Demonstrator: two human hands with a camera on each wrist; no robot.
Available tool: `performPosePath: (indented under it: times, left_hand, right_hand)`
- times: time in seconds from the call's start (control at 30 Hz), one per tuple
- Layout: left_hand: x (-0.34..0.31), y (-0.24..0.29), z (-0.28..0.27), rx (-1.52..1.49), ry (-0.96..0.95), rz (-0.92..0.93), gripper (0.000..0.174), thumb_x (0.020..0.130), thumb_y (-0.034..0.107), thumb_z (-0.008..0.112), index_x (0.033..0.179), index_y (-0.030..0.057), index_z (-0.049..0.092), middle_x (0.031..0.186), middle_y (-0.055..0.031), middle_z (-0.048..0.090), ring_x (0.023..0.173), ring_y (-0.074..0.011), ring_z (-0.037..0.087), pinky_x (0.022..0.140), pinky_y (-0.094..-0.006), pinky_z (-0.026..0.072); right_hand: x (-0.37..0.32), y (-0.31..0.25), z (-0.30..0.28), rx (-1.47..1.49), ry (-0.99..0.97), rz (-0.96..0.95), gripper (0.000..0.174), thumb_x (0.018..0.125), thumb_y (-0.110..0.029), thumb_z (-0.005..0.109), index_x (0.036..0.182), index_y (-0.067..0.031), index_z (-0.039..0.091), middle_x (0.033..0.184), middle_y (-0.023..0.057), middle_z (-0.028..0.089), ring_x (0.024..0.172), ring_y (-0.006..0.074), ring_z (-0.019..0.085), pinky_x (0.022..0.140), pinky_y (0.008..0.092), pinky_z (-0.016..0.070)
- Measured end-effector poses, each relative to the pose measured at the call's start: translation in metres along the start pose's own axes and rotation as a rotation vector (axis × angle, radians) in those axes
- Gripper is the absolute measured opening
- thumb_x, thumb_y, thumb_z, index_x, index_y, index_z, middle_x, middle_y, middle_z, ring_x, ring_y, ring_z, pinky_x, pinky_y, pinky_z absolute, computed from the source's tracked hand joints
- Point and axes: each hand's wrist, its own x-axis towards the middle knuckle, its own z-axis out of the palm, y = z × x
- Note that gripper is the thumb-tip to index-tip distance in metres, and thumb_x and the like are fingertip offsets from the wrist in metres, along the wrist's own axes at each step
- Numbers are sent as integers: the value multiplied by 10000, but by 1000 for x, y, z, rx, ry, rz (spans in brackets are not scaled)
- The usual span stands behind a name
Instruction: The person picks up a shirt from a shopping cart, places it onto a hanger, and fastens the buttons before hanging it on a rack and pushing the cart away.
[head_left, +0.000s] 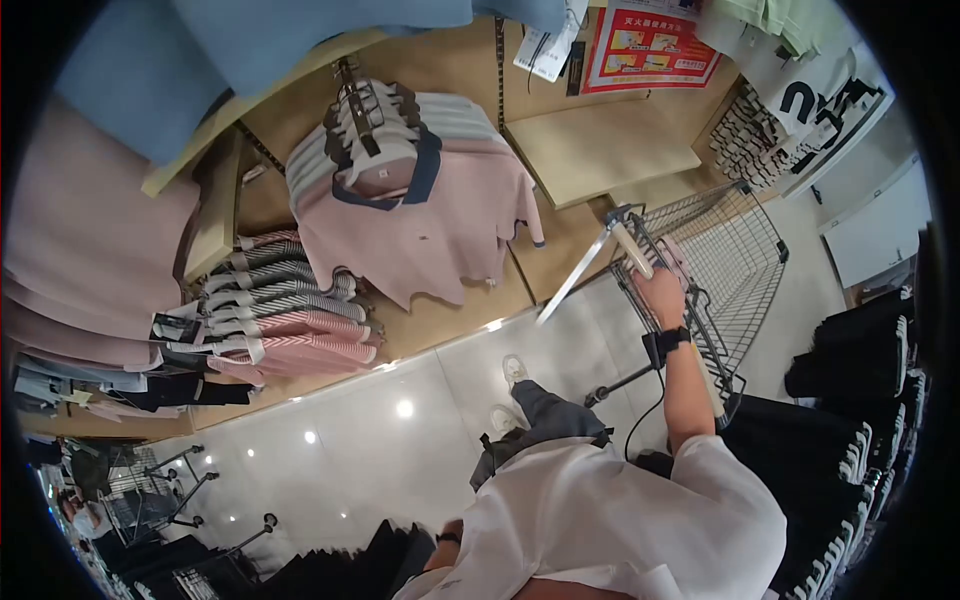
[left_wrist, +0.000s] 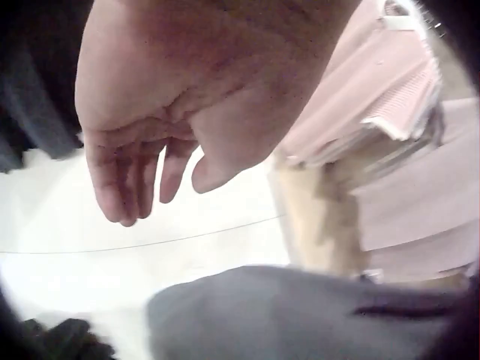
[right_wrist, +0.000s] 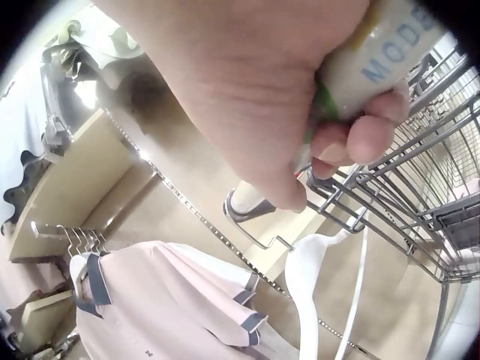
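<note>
My right hand [head_left: 662, 297] grips the pale handle [head_left: 632, 248] of a wire shopping cart [head_left: 783, 254]. Up close in the right wrist view, the fingers curl round the handle [right_wrist: 386, 64], which bears printed letters. A white clothes hanger [right_wrist: 306, 270] hangs by its hook from the cart beside the hand. My left hand [left_wrist: 187, 90] hangs down with fingers loosely bent and nothing in them, above the pale floor. Only a bit of the left hand and its black wristband [head_left: 449, 537] shows in the head view.
Pink polo shirts [head_left: 455, 225] hang on a wall rack left of the cart, with striped shirts [head_left: 310, 325] lower down. A wooden shelf [head_left: 600, 145] juts out ahead. Dark garments [head_left: 800, 440] line the right side. Another cart [head_left: 135, 480] stands far behind on the left.
</note>
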Motion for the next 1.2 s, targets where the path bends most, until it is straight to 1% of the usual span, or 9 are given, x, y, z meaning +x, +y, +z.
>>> performPosePath:
  times: [0.17,0.27,0.3,0.4,0.47,0.57,0.7,0.83,1.2]
  left_hand:
    - [-12,-66,-50,910,-70,453,186,885,227,558,881,75,665,811,-80,659,673,-233,629,547,-386,489]
    - [30,-59,-12,1439,-136,756,201,897,221,540,901,65,666,821,-84,662,683,-230,633,542,-389,488]
    - [27,-50,-7,1449,-148,763,201,897,221,540,901,65,666,821,-84,662,683,-230,633,542,-389,488]
    - [39,41,14,182,172,-29,273,923,199,481,1079,6,596,909,-154,655,784,-304,658,665,-394,567]
    - [45,89,24,28,53,94,298,918,181,488,1118,-22,573,948,-156,652,814,-292,661,720,-381,578]
    - [27,156,87,278,184,173,350,932,185,493,1178,-59,544,1031,-177,642,873,-288,655,744,-371,572]
    - [21,186,138,358,118,280,316,921,152,487,1155,-49,559,978,-157,650,838,-256,658,698,-331,568]
    - [11,172,182,431,85,276,236,901,129,522,1057,-37,586,867,-112,635,723,-217,645,628,-302,564]
    - [-18,57,263,517,166,223,273,889,150,545,1082,-39,589,942,-134,640,766,-233,647,649,-320,570]
  right_hand:
    - [1,1,-1,-66,-5,-11,465,799,-432,622,924,9,698,869,261,672,862,410,658,761,466,531]
    - [2,3,0,-32,-39,20,461,786,-424,629,925,10,697,892,268,670,869,405,660,775,463,528]
    - [2,4,1,-27,-32,9,458,779,-420,633,927,8,698,900,266,671,873,402,661,779,461,528]
    - [-3,3,-1,40,4,31,451,764,-410,638,962,-10,702,934,233,682,889,381,666,789,456,532]
    - [4,13,8,48,-3,17,444,766,-409,635,965,-19,706,946,225,684,899,366,669,795,450,536]
    - [4,15,6,66,-20,42,440,770,-412,648,963,-22,711,962,213,689,907,363,673,808,443,540]
    - [9,23,9,104,-49,48,439,770,-410,663,970,-23,715,961,224,689,909,362,678,823,428,543]
    - [2,22,-5,141,-57,38,376,789,-368,648,956,-39,719,943,188,701,875,346,689,799,420,550]
    - [10,47,4,456,-150,-78,306,775,-308,677,924,-44,716,912,179,699,870,343,678,750,431,545]
